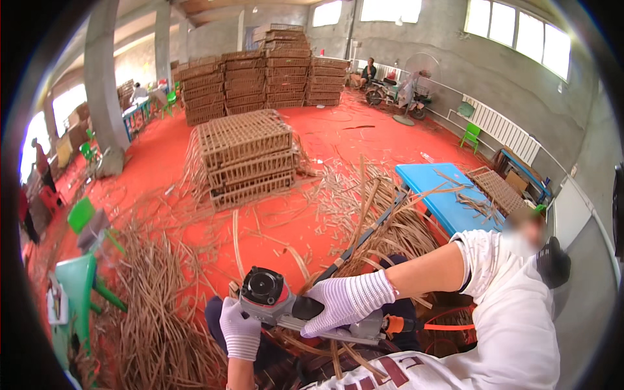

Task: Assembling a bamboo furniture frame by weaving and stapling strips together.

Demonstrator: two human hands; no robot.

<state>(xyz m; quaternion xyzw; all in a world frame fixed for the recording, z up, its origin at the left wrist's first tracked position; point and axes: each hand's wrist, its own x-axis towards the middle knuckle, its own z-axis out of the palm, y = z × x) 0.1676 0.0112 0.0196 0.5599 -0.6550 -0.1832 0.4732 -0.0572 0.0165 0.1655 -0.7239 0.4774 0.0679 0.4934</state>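
My right hand (348, 302), in a white-and-purple knit glove, is wrapped around the handle of a grey and black pneumatic stapler (265, 287). An orange air hose (448, 327) joins its rear end. My left hand (240, 331), gloved alike, is closed right beside the stapler's head; the stapler hides part of its fingers. A short tan tip pokes up above these fingers, but what they hold is unclear. Tan wicker strips (341, 361) lie over my lap beneath the stapler. A dark metal bar (364, 237) slants away from my lap.
Loose strips (159, 312) heap at my left, with another pile (383, 208) ahead. Stacked woven crates (247, 149) stand on the red floor. A blue table (448, 192) is at right, a green stool (78, 286) at left. People sit farther off.
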